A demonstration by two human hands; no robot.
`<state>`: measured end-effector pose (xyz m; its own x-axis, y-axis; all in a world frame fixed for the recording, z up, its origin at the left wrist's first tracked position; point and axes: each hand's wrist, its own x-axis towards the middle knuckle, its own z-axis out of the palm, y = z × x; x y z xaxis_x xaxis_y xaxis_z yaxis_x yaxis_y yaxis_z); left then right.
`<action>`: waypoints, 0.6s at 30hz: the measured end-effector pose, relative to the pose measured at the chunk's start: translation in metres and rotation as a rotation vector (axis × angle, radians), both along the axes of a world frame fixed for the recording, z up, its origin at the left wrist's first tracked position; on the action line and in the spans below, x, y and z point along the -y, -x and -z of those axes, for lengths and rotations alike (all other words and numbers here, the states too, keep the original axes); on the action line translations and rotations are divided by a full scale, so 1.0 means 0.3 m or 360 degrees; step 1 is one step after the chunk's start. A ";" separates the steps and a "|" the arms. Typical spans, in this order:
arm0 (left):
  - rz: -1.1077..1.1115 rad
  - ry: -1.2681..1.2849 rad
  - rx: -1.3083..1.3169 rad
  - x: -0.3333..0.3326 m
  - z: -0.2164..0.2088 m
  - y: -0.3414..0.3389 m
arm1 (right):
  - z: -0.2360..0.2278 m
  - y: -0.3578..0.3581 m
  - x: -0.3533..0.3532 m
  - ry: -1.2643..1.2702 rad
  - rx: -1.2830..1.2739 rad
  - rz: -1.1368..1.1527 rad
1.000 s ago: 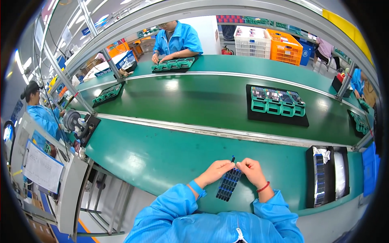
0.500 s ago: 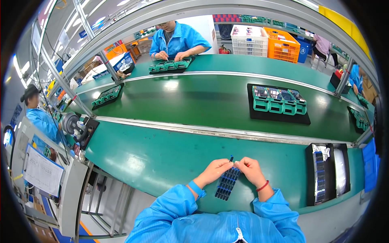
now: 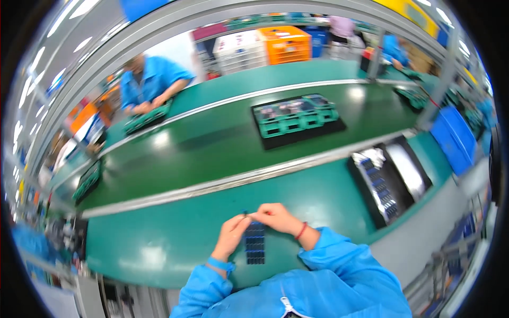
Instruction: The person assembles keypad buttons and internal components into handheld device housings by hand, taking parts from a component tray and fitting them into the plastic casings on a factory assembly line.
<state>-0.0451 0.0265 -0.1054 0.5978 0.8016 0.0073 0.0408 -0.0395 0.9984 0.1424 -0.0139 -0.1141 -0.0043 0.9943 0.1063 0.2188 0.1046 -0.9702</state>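
The left hand point(image 3: 232, 234), lower centre of the frame, was pinching a small dark piece with a blue part point(image 3: 245, 213) between thumb and fingers. The right hand point(image 3: 278, 218) met it from the right, its fingertips closed at the same spot; blur prevented me from telling what that hand gripped. A sheet of black strips with blue bands point(image 3: 255, 246) was located directly below the fingertips, at the lower centre, over the green worktop point(image 3: 313, 209). A blue wristband point(image 3: 220, 264) encircled the left wrist; a red bracelet point(image 3: 302, 230) encircled the right.

At the right of the frame, an open black box point(image 3: 366, 198) contained similar dark strips point(image 3: 379, 188) in its left compartment and a whitish item point(image 3: 407, 169) in its right. A blue bin point(image 3: 454, 140) was positioned just beyond it. At upper centre, a black tray point(image 3: 281, 141) carried a row of green housings point(image 3: 297, 124) on the dark green belt point(image 3: 207, 164). At upper left, a co-worker point(image 3: 156, 77) in blue had both hands at another green assembly point(image 3: 148, 117).
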 end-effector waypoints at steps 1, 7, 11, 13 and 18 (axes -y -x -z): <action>0.0003 -0.0039 -0.0054 -0.010 0.006 0.009 | 0.000 0.010 -0.003 -0.0067 -0.0076 -0.0008; -0.0103 -0.0110 -0.0097 0.013 0.012 -0.034 | 0.001 -0.023 0.010 -0.0054 -0.0108 -0.0073; -0.0113 -0.0094 -0.0076 0.033 0.011 -0.050 | -0.010 -0.035 0.026 -0.0085 -0.0115 -0.0125; -0.0115 -0.0047 -0.0047 0.039 -0.001 -0.056 | -0.007 -0.034 0.028 -0.0110 -0.0141 -0.0138; -0.0130 0.0075 0.0001 0.041 -0.009 -0.058 | 0.001 -0.031 0.027 -0.0207 0.0055 0.0047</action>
<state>-0.0277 0.0142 -0.1026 0.5304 0.8472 -0.0310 0.0412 0.0108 0.9991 0.1517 -0.0219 -0.1145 0.0189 0.9720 0.2343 0.2568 0.2218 -0.9407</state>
